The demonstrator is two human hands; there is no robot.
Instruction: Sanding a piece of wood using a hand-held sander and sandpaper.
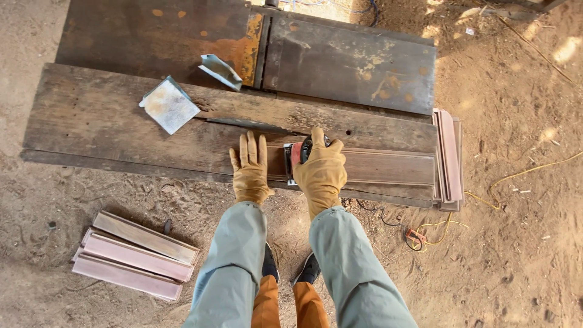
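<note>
The gloved right hand (320,172) grips a red-and-black sander (299,153) resting on a plank (376,166) atop the weathered table (91,121). The left hand (249,170) lies flat, fingers spread, on the plank just beside the sander, holding nothing.

We can't see most of the sander (302,152): right hand (320,172) covers it. Sanding pad hidden against the plank (388,167). Yellow cord (528,170) runs off right edge.
</note>
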